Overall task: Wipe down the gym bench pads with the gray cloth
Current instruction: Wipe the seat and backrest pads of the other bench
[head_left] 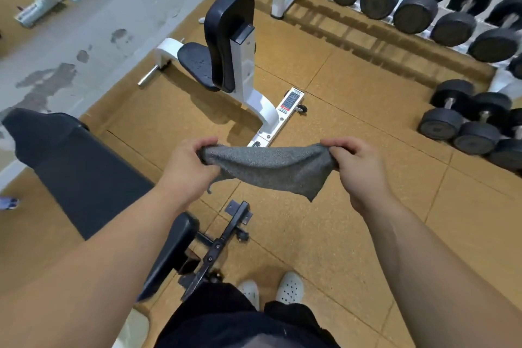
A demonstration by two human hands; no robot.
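Cloth (268, 168): hanging in the air right of the bench pad (90, 178), touching no pad, sagging in the middle.
Left hand (189, 168): fingers closing on the cloth's left end.
Right hand (358, 169): fingers pinching the right end.
Long axis: running left to right between the hands, one corner pointing down at the floor (339, 234).
Risk: the loose corner may be dragging over the floor or snagging the bench foot (226, 237) while coming across to the pad.
Risk: a one-handed pinch could be slipping.
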